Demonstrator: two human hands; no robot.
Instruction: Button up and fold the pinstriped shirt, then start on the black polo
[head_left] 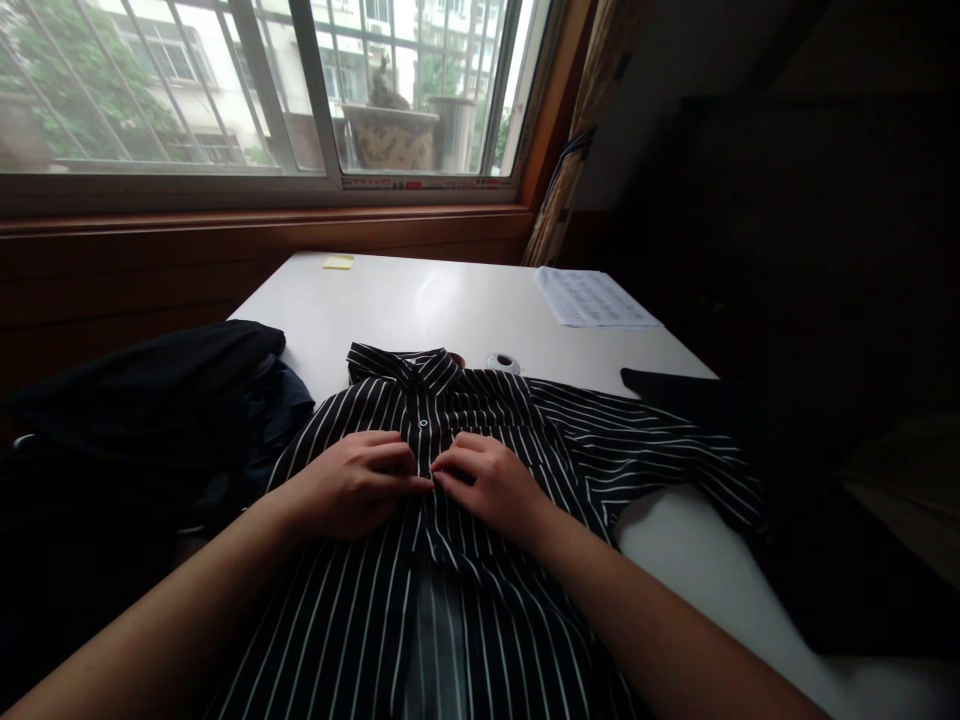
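A black shirt with white stripes (502,405) lies face up on the white table, its collar toward the window. My left hand (364,482) and my right hand (486,480) meet at the front placket, fingers pinched on the two edges. Above them a small button (423,423) shows on the placket. Below my hands the front hangs apart and the inner side of the back shows. Whatever lies between my fingertips is too small to make out. One sleeve (660,440) stretches out to the right.
Dark clothes (172,410) are heaped at the left. On the white table (420,300) are a yellow sticky note (338,262), printed sheets (596,297) and a small white round object (503,363). Dark cloth (847,570) lies at the right. A window stands behind.
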